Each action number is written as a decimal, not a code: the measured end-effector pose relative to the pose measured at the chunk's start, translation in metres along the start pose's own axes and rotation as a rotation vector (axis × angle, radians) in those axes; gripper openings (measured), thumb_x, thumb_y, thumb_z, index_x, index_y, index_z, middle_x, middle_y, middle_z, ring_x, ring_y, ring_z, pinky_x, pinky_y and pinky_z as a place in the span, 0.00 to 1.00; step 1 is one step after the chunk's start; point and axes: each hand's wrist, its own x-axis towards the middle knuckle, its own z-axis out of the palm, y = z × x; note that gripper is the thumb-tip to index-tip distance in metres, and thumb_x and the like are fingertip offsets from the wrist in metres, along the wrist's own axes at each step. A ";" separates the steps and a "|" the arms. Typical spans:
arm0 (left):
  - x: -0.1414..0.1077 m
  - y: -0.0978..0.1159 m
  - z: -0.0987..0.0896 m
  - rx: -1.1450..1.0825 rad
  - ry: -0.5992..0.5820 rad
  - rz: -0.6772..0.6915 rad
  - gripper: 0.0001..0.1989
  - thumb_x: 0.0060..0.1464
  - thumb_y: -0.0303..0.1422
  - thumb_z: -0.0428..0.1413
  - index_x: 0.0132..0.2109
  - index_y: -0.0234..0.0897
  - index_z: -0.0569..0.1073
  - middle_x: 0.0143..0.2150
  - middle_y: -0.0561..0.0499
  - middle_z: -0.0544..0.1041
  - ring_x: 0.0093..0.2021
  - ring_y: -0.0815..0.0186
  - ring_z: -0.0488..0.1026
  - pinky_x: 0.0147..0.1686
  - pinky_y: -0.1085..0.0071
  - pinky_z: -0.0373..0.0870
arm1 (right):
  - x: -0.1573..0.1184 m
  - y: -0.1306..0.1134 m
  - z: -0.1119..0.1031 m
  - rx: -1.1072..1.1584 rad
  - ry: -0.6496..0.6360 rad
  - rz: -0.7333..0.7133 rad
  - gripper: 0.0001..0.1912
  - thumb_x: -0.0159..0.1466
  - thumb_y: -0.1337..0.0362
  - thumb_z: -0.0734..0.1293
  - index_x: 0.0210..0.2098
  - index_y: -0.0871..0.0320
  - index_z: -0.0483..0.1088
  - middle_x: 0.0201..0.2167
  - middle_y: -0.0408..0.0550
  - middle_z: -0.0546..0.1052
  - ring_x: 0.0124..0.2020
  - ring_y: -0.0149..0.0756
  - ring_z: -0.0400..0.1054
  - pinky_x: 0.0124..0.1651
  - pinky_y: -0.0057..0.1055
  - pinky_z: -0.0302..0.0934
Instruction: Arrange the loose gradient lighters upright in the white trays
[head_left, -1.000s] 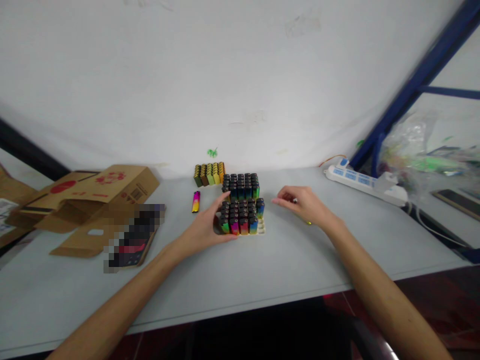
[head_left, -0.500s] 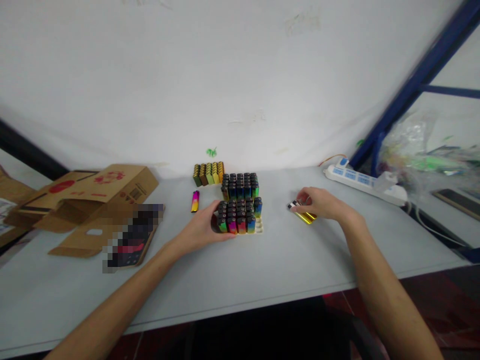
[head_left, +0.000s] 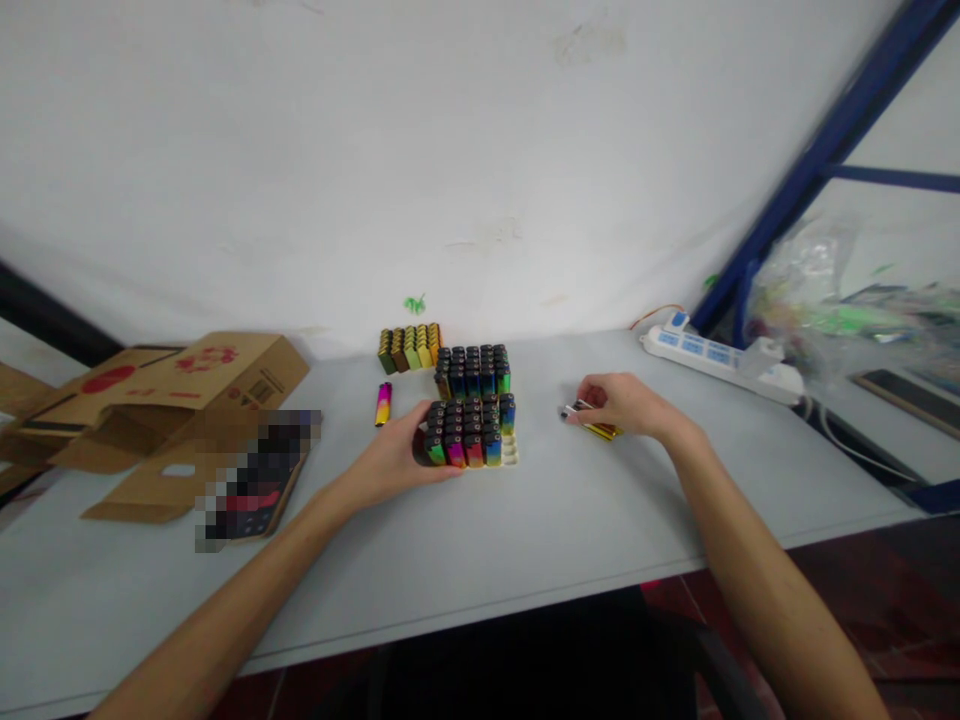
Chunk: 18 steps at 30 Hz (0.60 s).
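My left hand (head_left: 397, 450) is wrapped round the left side of the front block of black-topped, many-coloured lighters (head_left: 474, 450). These stand upright in a white tray (head_left: 510, 455), whose right column shows bare slots near the front. Right behind stands another block of black-topped lighters (head_left: 472, 378). Farther back on the left is a group of yellow-topped lighters (head_left: 411, 350). One pink and yellow lighter (head_left: 383, 404) lies alone left of the blocks. To the right, my right hand (head_left: 604, 400) pinches gold lighters (head_left: 602, 431) with silvery tops, low over the table.
An opened cardboard box (head_left: 225, 375) lies on the left, with a partly pixelated phone (head_left: 262, 495) beside it. A white power strip (head_left: 720, 362) runs along the back right. Plastic bags (head_left: 817, 280) and another phone (head_left: 907, 400) are at the far right, past a blue frame (head_left: 817, 150).
The whole view has shifted slightly. My right hand's fingers have closed farther over the gold lighters, which show less than before. My left hand keeps its hold on the front block.
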 end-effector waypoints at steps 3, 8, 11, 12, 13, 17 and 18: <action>0.000 0.001 0.000 -0.001 -0.029 0.006 0.35 0.46 0.48 0.71 0.55 0.38 0.67 0.49 0.45 0.81 0.47 0.50 0.81 0.45 0.58 0.78 | 0.001 0.003 0.000 -0.008 0.029 -0.001 0.15 0.58 0.51 0.76 0.31 0.57 0.77 0.28 0.46 0.80 0.29 0.37 0.72 0.33 0.31 0.60; 0.000 0.005 -0.002 0.020 -0.029 0.002 0.34 0.46 0.48 0.70 0.54 0.38 0.68 0.49 0.46 0.81 0.48 0.51 0.80 0.47 0.58 0.78 | 0.001 0.001 0.000 0.173 0.112 -0.067 0.18 0.59 0.47 0.75 0.33 0.58 0.79 0.29 0.48 0.80 0.31 0.39 0.72 0.35 0.33 0.61; 0.000 0.007 -0.002 0.024 -0.030 -0.001 0.33 0.47 0.47 0.70 0.54 0.37 0.68 0.49 0.46 0.81 0.49 0.50 0.80 0.47 0.58 0.77 | -0.001 -0.007 0.002 0.438 0.125 -0.174 0.21 0.60 0.45 0.75 0.35 0.58 0.77 0.29 0.47 0.79 0.31 0.37 0.71 0.36 0.33 0.63; 0.000 0.007 -0.002 0.022 -0.032 -0.001 0.33 0.47 0.47 0.70 0.54 0.38 0.68 0.49 0.46 0.81 0.49 0.50 0.80 0.47 0.58 0.77 | -0.002 -0.011 0.003 0.534 0.111 -0.205 0.21 0.61 0.45 0.74 0.37 0.58 0.75 0.28 0.47 0.79 0.29 0.36 0.71 0.34 0.32 0.63; 0.000 0.007 -0.002 0.019 -0.033 0.001 0.33 0.47 0.48 0.70 0.54 0.38 0.69 0.49 0.46 0.81 0.49 0.50 0.80 0.47 0.58 0.77 | -0.003 -0.015 0.004 0.615 0.096 -0.229 0.21 0.62 0.45 0.74 0.39 0.57 0.74 0.27 0.45 0.78 0.26 0.34 0.69 0.31 0.30 0.63; -0.001 0.007 -0.002 0.028 -0.027 0.002 0.33 0.47 0.48 0.70 0.54 0.38 0.69 0.49 0.46 0.81 0.49 0.49 0.79 0.47 0.59 0.77 | -0.008 -0.027 0.010 0.736 0.101 -0.275 0.18 0.69 0.46 0.68 0.45 0.54 0.68 0.21 0.37 0.72 0.17 0.27 0.57 0.21 0.26 0.50; 0.000 0.007 -0.002 0.033 -0.028 0.001 0.33 0.47 0.48 0.70 0.53 0.37 0.69 0.49 0.46 0.81 0.49 0.49 0.79 0.46 0.59 0.77 | -0.009 -0.028 0.011 0.728 0.121 -0.285 0.17 0.70 0.46 0.67 0.45 0.53 0.67 0.20 0.36 0.69 0.17 0.27 0.56 0.21 0.26 0.49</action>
